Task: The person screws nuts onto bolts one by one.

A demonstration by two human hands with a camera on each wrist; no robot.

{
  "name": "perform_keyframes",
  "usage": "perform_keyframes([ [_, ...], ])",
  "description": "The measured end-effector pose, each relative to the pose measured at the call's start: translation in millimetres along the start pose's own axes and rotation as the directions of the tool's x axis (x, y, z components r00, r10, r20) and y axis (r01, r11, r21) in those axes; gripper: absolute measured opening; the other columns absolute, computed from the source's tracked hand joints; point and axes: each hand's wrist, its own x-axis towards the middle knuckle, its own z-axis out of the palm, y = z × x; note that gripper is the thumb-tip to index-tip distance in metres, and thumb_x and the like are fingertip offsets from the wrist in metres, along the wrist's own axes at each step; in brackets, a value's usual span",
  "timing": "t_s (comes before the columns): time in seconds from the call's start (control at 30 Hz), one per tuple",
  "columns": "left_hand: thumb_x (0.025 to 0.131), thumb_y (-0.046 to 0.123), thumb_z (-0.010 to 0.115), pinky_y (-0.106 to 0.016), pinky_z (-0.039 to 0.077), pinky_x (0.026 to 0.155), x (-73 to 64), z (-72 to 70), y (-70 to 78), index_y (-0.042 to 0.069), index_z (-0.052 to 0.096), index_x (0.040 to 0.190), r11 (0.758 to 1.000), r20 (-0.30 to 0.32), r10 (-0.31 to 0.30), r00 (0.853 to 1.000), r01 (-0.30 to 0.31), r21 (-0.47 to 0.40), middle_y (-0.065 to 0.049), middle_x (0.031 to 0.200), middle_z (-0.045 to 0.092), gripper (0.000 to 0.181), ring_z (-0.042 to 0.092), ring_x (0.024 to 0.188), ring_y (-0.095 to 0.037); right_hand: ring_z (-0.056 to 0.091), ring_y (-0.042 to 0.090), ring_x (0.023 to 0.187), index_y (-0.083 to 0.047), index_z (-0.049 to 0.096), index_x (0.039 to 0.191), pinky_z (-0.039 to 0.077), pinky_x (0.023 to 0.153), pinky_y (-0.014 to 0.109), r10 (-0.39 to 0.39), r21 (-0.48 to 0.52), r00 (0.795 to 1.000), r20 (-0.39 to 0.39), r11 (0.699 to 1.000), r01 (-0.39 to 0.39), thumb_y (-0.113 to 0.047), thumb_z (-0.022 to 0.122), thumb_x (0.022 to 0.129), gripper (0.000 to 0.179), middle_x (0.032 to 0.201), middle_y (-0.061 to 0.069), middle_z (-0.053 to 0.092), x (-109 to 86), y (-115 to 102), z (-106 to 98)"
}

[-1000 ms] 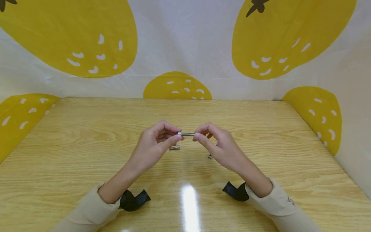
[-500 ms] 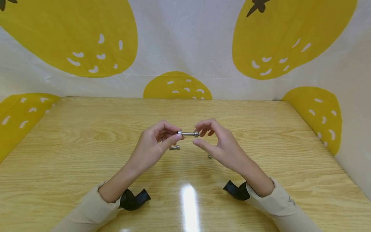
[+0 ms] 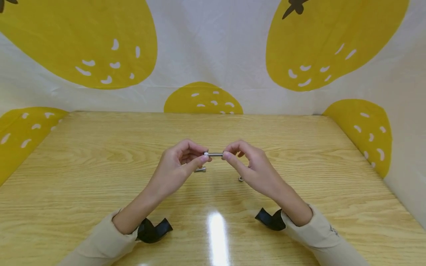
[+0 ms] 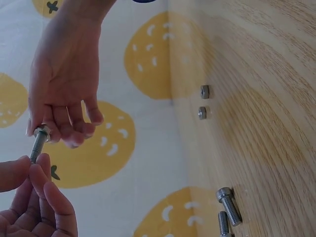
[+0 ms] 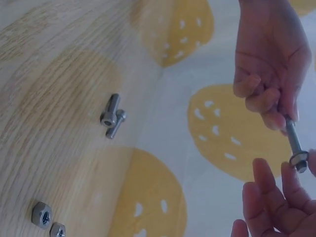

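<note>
In the head view my left hand pinches the head end of a silver bolt between thumb and fingers. The bolt lies level above the table, pointing right. At its far end my right hand pinches a nut with thumb and index finger. That nut is covered in the head view, but the right wrist view shows the flanged nut on the shank, with the bolt tip poking out past it. The left wrist view has the nut between the right fingertips too.
On the wooden table below the hands lie two more bolts, a thicker one and a thinner one, side by side. Two loose hex nuts, one and another, sit to the right. A fruit-patterned cloth hangs behind.
Half a second ago the right thumb and index finger were spread apart, baring the nut; now they have closed on it again. The left hand and bolt have barely moved.
</note>
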Motion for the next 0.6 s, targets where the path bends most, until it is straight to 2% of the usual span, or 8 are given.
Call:
perform_keyframes([
  [0.13, 0.088, 0.011, 0.063, -0.027, 0.054, 0.067, -0.3, 1.7, 0.8, 0.003, 0.061, 0.104, 1.000, 0.006, -0.001, 1.000, 0.001, -0.001, -0.009, 0.094, 0.067, 0.017, 0.064, 0.075, -0.018, 0.056, 0.015, 0.085, -0.010, 0.066, 0.093, 0.046, 0.076, 0.033, 0.026, 0.002, 0.999, 0.034, 1.000, -0.026, -0.029, 0.043, 0.100, 0.031, 0.091, 0.001, 0.066, 0.4, 0.2, -0.5],
  [0.23, 0.089, 0.011, 0.063, -0.027, 0.054, 0.067, -0.2, 2.4, 0.6, 0.002, 0.061, 0.104, 1.000, 0.009, 0.006, 1.000, -0.006, 0.002, -0.011, 0.094, 0.067, 0.018, 0.063, 0.074, -0.018, 0.057, 0.013, 0.089, -0.011, 0.065, 0.104, 0.046, 0.080, 0.034, 0.030, -0.018, 0.998, 0.058, 0.999, -0.029, -0.035, 0.047, 0.097, 0.031, 0.098, 0.000, 0.066, 0.2, 0.3, -2.5],
  [0.33, 0.089, 0.011, 0.063, -0.027, 0.054, 0.067, -0.1, 2.0, 0.4, 0.003, 0.061, 0.103, 1.000, 0.001, 0.002, 1.000, -0.002, 0.005, -0.010, 0.094, 0.068, 0.017, 0.064, 0.075, -0.018, 0.057, 0.013, 0.091, -0.011, 0.057, 0.115, 0.045, 0.082, 0.034, -0.005, -0.024, 0.999, 0.049, 1.000, 0.007, -0.029, 0.061, 0.091, 0.030, 0.104, 0.000, 0.063, 0.2, 0.2, -3.7],
  [0.4, 0.089, 0.011, 0.063, -0.026, 0.054, 0.067, 0.0, 1.4, 0.2, 0.004, 0.061, 0.103, 1.000, -0.006, 0.001, 1.000, 0.000, 0.011, -0.009, 0.095, 0.068, 0.016, 0.064, 0.076, -0.017, 0.056, 0.013, 0.092, -0.010, 0.053, 0.115, 0.044, 0.085, 0.033, -0.054, -0.029, 0.998, 0.026, 0.998, 0.055, -0.019, 0.067, 0.087, 0.033, 0.104, -0.001, 0.061, 0.7, 0.0, -3.7],
  [0.5, 0.089, 0.011, 0.063, -0.026, 0.054, 0.067, 0.0, 0.7, 0.1, 0.005, 0.061, 0.103, 1.000, -0.008, 0.004, 1.000, -0.004, 0.006, -0.009, 0.095, 0.069, 0.016, 0.065, 0.077, -0.017, 0.056, 0.014, 0.090, -0.006, 0.053, 0.107, 0.045, 0.083, 0.033, -0.116, -0.026, 0.993, -0.008, 0.993, 0.116, -0.009, 0.068, 0.085, 0.027, 0.098, 0.000, 0.062, 1.1, -0.1, -2.9],
  [0.6, 0.088, 0.011, 0.063, -0.026, 0.054, 0.068, 0.2, 0.7, -0.5, 0.003, 0.061, 0.103, 1.000, -0.003, 0.015, 1.000, -0.015, 0.001, -0.011, 0.095, 0.068, 0.016, 0.065, 0.077, -0.016, 0.055, 0.013, 0.089, -0.006, 0.055, 0.104, 0.046, 0.082, 0.033, -0.127, -0.034, 0.992, -0.014, 0.991, 0.126, -0.008, 0.066, 0.086, 0.021, 0.096, 0.000, 0.064, 0.8, -0.1, -2.4],
])
